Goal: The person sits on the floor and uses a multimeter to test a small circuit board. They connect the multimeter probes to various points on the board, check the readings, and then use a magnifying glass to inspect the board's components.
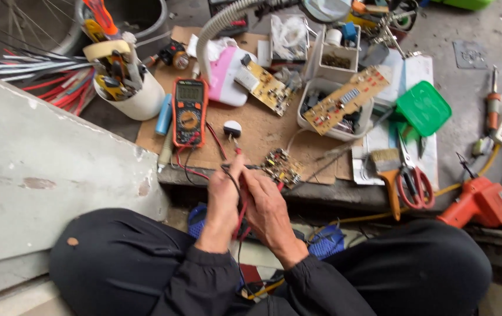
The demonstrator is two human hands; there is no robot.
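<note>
My left hand (223, 199) grips a red multimeter probe, its tip pointing up toward a small white round part (232, 129) on the cardboard. My right hand (265, 205) holds the black probe beside it, fingers close to a small brown circuit board (283, 167) at the cardboard's front edge. Red and black leads (195, 169) run from both hands back to an orange multimeter (189, 111) lying flat to the left. The two hands touch each other over my crossed legs.
Cardboard sheet (251, 140) holds larger circuit boards (344, 99), white plastic tubs (336, 64), a pink-white box. White cup of tools (125, 82) at left. Green lid (422, 108), red-handled scissors (412, 181), brush, orange heat gun (479, 202), soldering iron (492, 102) at right. Concrete ledge (46, 169) left.
</note>
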